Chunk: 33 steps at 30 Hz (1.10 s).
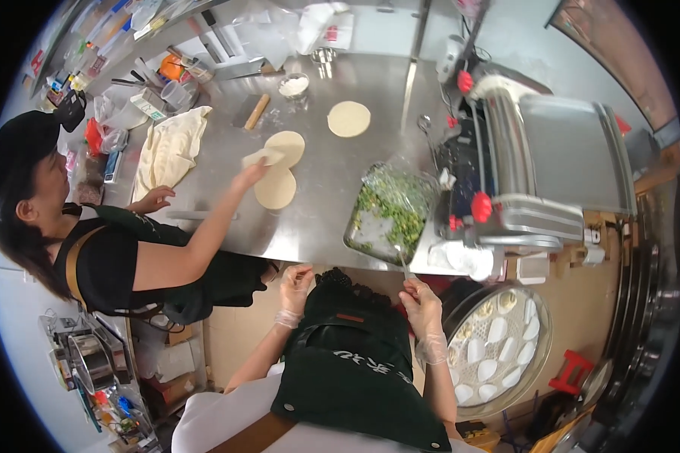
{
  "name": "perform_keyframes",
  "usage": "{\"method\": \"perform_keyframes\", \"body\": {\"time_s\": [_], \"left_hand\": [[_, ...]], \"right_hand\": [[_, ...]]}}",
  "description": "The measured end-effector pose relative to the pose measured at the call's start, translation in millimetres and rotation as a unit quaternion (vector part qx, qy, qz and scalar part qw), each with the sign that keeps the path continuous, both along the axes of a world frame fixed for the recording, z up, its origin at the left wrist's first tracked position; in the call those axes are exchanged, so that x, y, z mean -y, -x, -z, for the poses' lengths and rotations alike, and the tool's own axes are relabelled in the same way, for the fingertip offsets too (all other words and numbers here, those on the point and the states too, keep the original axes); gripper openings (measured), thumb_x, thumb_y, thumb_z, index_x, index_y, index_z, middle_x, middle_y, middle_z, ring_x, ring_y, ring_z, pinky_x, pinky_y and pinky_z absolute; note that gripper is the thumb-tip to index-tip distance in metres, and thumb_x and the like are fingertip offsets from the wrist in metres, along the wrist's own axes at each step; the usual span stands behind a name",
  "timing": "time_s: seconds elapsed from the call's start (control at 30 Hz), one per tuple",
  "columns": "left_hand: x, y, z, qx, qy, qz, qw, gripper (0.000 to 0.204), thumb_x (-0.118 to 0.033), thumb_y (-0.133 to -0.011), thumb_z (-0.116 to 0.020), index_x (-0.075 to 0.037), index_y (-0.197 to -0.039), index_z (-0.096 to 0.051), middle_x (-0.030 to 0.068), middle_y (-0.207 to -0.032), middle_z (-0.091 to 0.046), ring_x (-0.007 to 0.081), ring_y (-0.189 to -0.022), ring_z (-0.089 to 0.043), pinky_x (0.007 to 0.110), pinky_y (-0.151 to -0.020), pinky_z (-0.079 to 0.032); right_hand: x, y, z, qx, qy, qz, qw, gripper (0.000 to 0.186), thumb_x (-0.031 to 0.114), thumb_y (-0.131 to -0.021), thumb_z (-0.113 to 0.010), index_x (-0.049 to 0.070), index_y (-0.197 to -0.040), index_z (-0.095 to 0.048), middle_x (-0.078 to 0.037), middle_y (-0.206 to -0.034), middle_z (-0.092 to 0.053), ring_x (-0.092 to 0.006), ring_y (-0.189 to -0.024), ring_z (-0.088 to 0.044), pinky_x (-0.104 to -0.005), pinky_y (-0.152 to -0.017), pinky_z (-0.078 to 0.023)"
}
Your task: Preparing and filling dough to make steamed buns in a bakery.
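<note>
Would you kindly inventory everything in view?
bench: one, silver, centre
metal tray: one, grey, bench right
filling: one heap, green, in tray
dough rounds: at least three, pale, on bench
scraper: one, tan handle, beyond dough
cloth: one, cream, bench left
roller machine: one, silver, right
round rack: one, metallic, lower right
shelf items: many, mixed, upper left
coworker: one, dark clothes, left
left hand: one, clear glove, before bench
right hand: one, clear glove, near tray

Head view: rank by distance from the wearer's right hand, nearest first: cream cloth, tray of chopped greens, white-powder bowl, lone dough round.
From the right hand:
1. Tray of chopped greens, just ahead
2. Lone dough round, ahead-left
3. White-powder bowl, farther ahead-left
4. Cream cloth, far left
</note>
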State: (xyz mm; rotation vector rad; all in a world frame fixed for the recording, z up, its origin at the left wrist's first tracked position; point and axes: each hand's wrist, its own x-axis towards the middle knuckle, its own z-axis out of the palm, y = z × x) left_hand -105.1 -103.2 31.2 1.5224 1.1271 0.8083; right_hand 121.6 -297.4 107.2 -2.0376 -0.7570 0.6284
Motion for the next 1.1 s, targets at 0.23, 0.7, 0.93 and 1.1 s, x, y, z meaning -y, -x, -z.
{"method": "perform_keyframes", "body": {"time_s": [0.23, 0.7, 0.93, 1.1], "left_hand": [[-104, -28, -2, -0.015, -0.012, 0.093, 0.995, 0.014, -0.002, -0.088, -0.069, -0.003, -0.101, -0.067, 0.0057, -0.099, -0.068, 0.0128, -0.087, -0.064, 0.027, -0.080, -0.052], [-182, -93, -12, 0.018, 0.090, 0.061, 0.994, 0.011, -0.004, -0.090, -0.066, -0.001, -0.100, -0.068, 0.0046, -0.091, -0.068, 0.0110, -0.087, -0.062, 0.026, -0.081, -0.049], [-199, -109, 5, 0.005, 0.133, 0.027, 0.991, 0.012, -0.003, -0.090, -0.066, -0.001, -0.101, -0.068, 0.0026, -0.091, -0.067, 0.0104, -0.085, -0.061, 0.024, -0.080, -0.049], [-217, -116, 26, 0.024, 0.206, 0.001, 0.978, 0.012, -0.005, -0.089, -0.068, -0.001, -0.100, -0.069, 0.0046, -0.091, -0.068, 0.0128, -0.082, -0.063, 0.026, -0.078, -0.050]], "right_hand": [[-127, -25, 3, -0.081, -0.026, 0.013, 0.996, 0.032, 0.008, -0.087, -0.069, 0.000, -0.117, -0.063, -0.013, -0.103, -0.071, -0.0195, -0.093, -0.069, -0.0320, -0.085, -0.054], [-450, -211, 88, 0.082, 0.128, 0.053, 0.987, 0.036, 0.026, -0.080, -0.075, 0.006, -0.109, -0.069, -0.013, -0.103, -0.071, -0.0273, -0.098, -0.068, -0.0371, -0.087, -0.051], [-509, -245, 132, 0.203, 0.225, 0.033, 0.953, 0.036, 0.026, -0.074, -0.081, 0.012, -0.105, -0.070, -0.012, -0.103, -0.071, -0.0297, -0.099, -0.067, -0.0391, -0.085, -0.052], [-519, -261, 127, 0.059, 0.308, 0.002, 0.950, 0.028, 0.023, -0.076, -0.075, 0.012, -0.101, -0.070, -0.010, -0.099, -0.072, -0.0299, -0.093, -0.068, -0.0391, -0.082, -0.053]]}}
